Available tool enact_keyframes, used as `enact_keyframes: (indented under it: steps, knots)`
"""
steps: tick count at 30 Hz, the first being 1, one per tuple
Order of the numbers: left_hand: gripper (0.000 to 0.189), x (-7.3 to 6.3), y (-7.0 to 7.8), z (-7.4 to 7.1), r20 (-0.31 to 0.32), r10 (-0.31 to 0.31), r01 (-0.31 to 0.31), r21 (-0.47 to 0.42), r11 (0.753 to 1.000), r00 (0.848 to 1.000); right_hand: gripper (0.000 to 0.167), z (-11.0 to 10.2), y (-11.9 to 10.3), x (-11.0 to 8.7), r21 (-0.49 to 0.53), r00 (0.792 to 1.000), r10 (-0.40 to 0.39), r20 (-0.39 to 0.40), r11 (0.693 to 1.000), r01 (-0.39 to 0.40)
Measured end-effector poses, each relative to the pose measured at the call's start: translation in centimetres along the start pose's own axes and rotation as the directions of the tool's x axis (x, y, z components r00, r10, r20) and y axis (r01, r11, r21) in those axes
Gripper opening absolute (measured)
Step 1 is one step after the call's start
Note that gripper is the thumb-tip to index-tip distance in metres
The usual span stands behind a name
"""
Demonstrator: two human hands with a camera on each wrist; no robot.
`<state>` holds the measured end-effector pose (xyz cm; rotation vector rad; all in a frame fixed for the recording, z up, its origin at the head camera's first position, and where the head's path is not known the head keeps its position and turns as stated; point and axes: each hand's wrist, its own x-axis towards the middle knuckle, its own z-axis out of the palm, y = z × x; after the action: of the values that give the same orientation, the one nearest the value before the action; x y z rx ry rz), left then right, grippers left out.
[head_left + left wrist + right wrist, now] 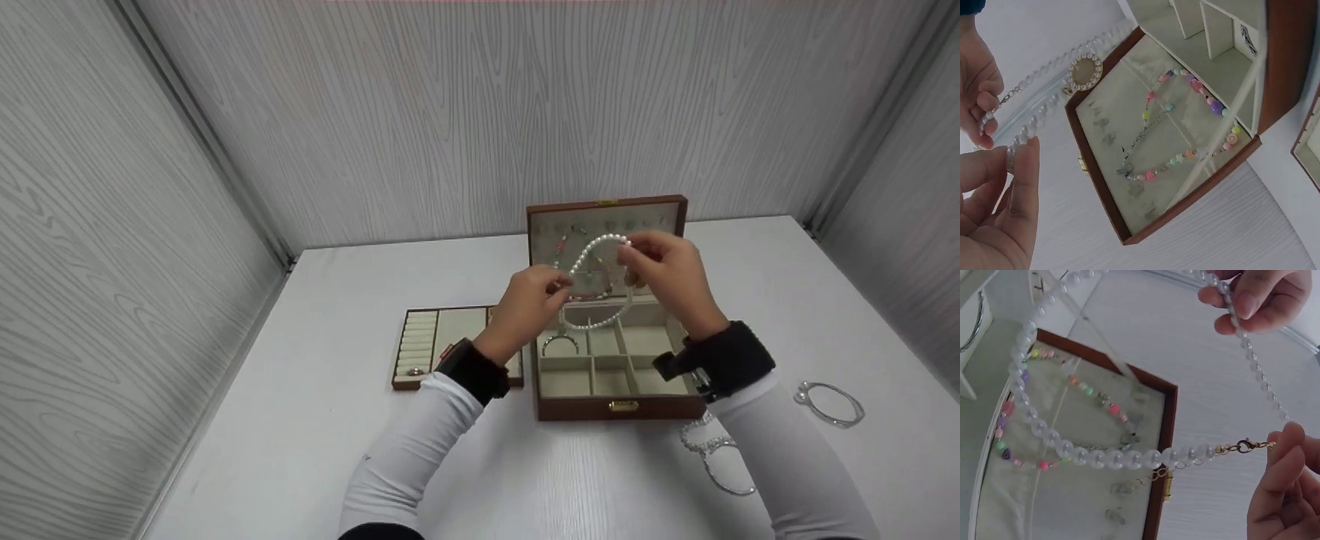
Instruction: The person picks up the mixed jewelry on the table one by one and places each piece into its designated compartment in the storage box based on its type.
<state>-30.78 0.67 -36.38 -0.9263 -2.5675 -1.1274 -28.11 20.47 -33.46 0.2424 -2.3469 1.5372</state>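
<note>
A white pearl necklace [589,327] hangs in a loop between both hands, in front of the open jewellery box lid [682,217]. My left hand [525,306] pinches the pearl strand between thumb and fingers. At the strand's gold clasp end, my right hand [673,279] holds the chain; the lobster clasp [1246,446] shows in the right wrist view. A round pendant [1085,73] edged with pearls hangs from the necklace in the left wrist view. Behind it, a colourful bead necklace [1199,87] hangs inside the lid.
The brown jewellery box [570,409] has several cream compartments; one holds a silver bracelet [560,341]. To its left lies a tray [461,324] with ring rolls and a ring [415,371]. A silver bangle [832,405] and other pearl-and-silver jewellery [727,480] lie at right.
</note>
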Motion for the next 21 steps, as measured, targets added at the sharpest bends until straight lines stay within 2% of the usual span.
enact_keyframes:
  steps: [3,6,9,15,18,21]
  knots:
    - [0.023,1.5,0.1,0.9,0.015,-0.019,0.020,-0.067,0.998,1.000,0.024,-0.4,0.5,0.4,0.024,0.998,0.030,-0.061,0.999,-0.029]
    - [0.028,2.8,-0.1,1.8,0.018,-0.040,0.041,-0.098,0.994,0.999,0.018,-0.5,2.9,1.3,0.007,0.993,0.025,-0.119,1.000,-0.024]
    - [0.033,3.8,-0.3,2.6,0.017,-0.069,0.071,-0.098,0.993,0.997,0.017,-0.4,5.3,2.2,-0.045,0.991,0.013,-0.137,0.999,-0.019]
    - [0.046,5.5,-0.9,3.9,0.071,-0.110,0.117,-0.099,0.988,0.991,0.029,0.2,6.6,2.9,-0.157,0.997,0.049,-0.060,0.986,-0.058]
    - [0.051,6.3,-1.2,4.4,0.102,-0.142,0.149,-0.067,0.987,0.985,0.039,0.7,6.6,3.2,-0.182,0.996,0.085,0.018,0.980,-0.080]
    - [0.054,6.9,-1.6,5.0,0.133,-0.189,0.197,-0.051,0.979,0.973,0.046,1.3,6.4,3.7,-0.208,0.985,0.122,0.122,0.973,-0.095]
